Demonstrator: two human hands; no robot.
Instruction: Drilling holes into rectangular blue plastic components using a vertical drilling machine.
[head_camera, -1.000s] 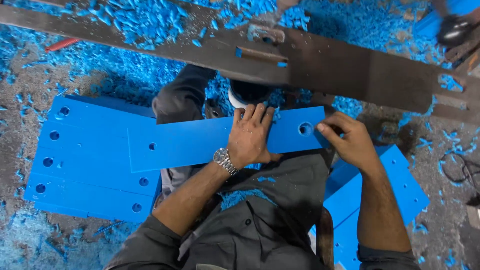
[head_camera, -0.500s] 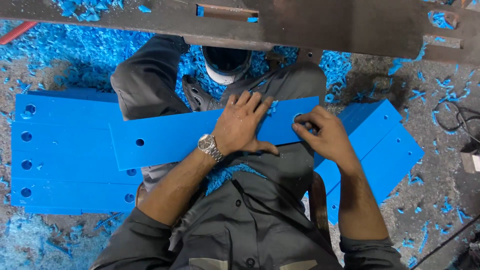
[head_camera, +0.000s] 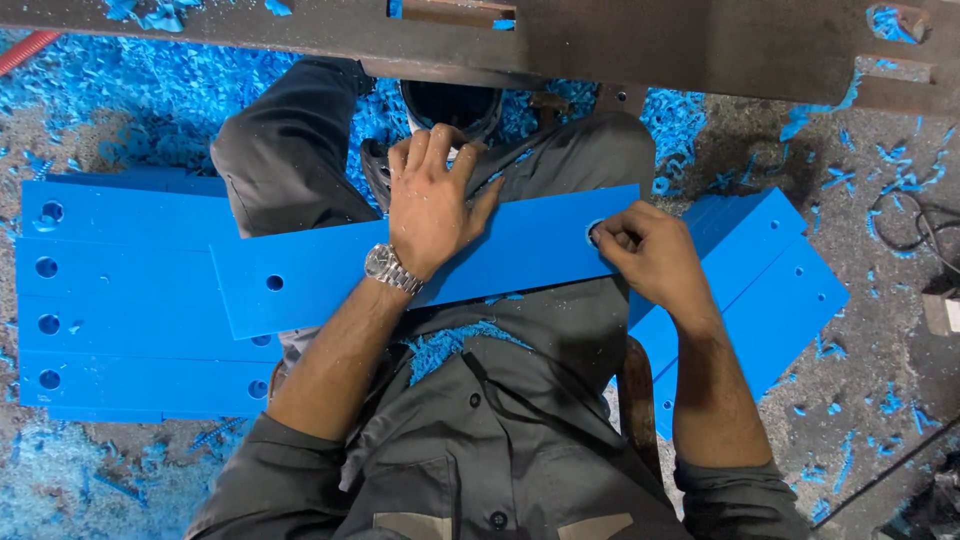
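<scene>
Blue plastic strip (head_camera: 330, 270), long and flat with round holes near each end, lies across a seated person's lap, pinned there by the left hand (head_camera: 432, 205), its fingers spread flat on top, apparently to steady it. Right hand (head_camera: 648, 252) curls its fingertips together at the right-end hole. Matching blue strips (head_camera: 110, 300) are stacked on the floor either side, amid blue shavings (head_camera: 150, 90).

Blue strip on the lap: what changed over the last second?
The left hand slid from the blue strip's middle toward its far edge, fingers now over the edge. The right hand stayed at the hole near the strip's right end. The strip still lies across the knees; the blue stacks on the left and right look unmoved.
</scene>
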